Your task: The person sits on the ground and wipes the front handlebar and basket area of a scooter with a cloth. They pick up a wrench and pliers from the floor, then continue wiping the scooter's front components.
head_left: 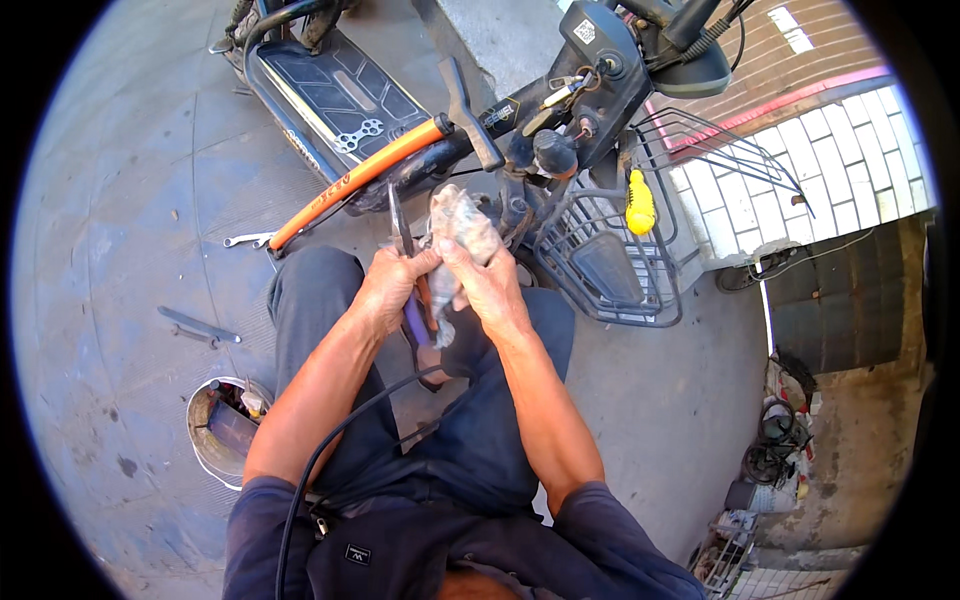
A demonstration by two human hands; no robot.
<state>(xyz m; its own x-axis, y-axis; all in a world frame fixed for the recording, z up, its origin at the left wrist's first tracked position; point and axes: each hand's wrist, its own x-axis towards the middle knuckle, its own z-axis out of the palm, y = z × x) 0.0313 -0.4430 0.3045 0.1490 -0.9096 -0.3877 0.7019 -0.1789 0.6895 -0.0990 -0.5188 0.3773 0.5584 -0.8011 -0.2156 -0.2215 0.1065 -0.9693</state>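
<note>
Hands: while both forearms are raised over the lap, the left hand (392, 285) is closed around a pair of pliers (412, 262), and the right hand (488, 282) is clamped on a grey crumpled bundle (458, 228).
Pliers: the dark jaws are pointed upward beside the bundle, and a purple grip is seen below the left fingers.
Bundle: it is held just in front of the knees, touching the pliers and close to the scooter's front.
Scooter: a dark electric scooter (420, 110) is parked ahead, with a wire basket (600, 255) at its front.
Basket: a yellow object (639, 203) is seen at its rim.
Hammer: an orange-handled hammer (380, 165) is laid across the scooter's footboard.
Floor: a wrench (248, 239) and a flat metal tool (198, 326) are lying on grey paving (120, 200).
Tin: 1 round container (225, 425) is set beside the left elbow.
</note>
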